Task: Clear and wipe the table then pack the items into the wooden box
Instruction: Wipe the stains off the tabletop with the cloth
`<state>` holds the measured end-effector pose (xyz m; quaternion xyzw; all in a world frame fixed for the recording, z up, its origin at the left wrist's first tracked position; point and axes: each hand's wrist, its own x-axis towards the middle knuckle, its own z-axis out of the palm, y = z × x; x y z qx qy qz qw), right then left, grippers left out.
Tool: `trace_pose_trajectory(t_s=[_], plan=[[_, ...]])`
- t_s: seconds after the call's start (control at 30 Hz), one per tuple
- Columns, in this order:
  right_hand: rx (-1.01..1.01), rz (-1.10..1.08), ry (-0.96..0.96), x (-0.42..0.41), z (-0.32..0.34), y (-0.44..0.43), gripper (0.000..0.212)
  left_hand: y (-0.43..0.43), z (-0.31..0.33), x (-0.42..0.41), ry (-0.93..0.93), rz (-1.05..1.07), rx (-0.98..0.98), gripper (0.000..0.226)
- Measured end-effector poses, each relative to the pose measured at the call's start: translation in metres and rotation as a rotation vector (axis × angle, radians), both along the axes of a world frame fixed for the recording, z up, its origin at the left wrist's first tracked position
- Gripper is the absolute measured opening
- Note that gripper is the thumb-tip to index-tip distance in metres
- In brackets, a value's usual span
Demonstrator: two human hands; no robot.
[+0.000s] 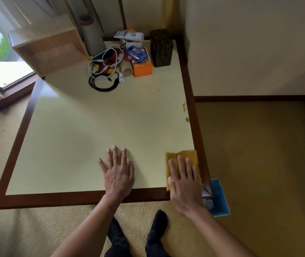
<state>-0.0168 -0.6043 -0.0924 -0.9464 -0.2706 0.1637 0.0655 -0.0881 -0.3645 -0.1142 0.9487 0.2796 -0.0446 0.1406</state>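
My right hand (184, 179) presses flat, fingers straight, on a yellow cloth (185, 155) at the near right corner of the cream table (85, 130). My left hand (119, 169) rests flat on the table near its front edge, holding nothing. At the far side lie tangled white and black cables (102, 71), an orange box (142, 68), a blue packet (136, 53), a white tube (129, 36), a cardboard roll (127, 70) and a dark block (161, 47). The wooden box (49, 51) stands open at the far left corner.
Brownish stains (185, 108) mark the table near its right edge. A blue sheet (219, 197) lies on the carpet below the near right corner. A grey cylinder (93, 37) stands behind the cables. My feet in dark socks (159, 221) are under the front edge.
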Motion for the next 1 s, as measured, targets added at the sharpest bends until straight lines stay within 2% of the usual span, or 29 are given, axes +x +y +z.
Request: trace_pose_trajectory(t_s=[0.13,0.3,0.47,0.87,1.0], plan=[[0.012,0.127,0.008,0.003,-0.001,-0.014,0.061,-0.003,0.0,0.022,-0.014,-0.107,0.013,0.066],[-0.012,0.014,-0.045,0.068,-0.004,-0.001,0.062,0.019,0.003,0.067,0.024,-0.158,0.039,0.07],[-0.017,-0.006,-0.061,0.142,-0.009,0.029,0.063,0.057,0.006,0.1,0.046,-0.162,0.061,0.073],[-0.05,-0.014,-0.112,0.338,-0.015,0.145,0.062,0.078,0.001,0.112,0.038,-0.176,0.042,0.074],[-0.056,-0.029,-0.082,0.343,-0.011,0.186,0.063,0.079,0.001,0.111,0.039,-0.188,0.022,0.075]])
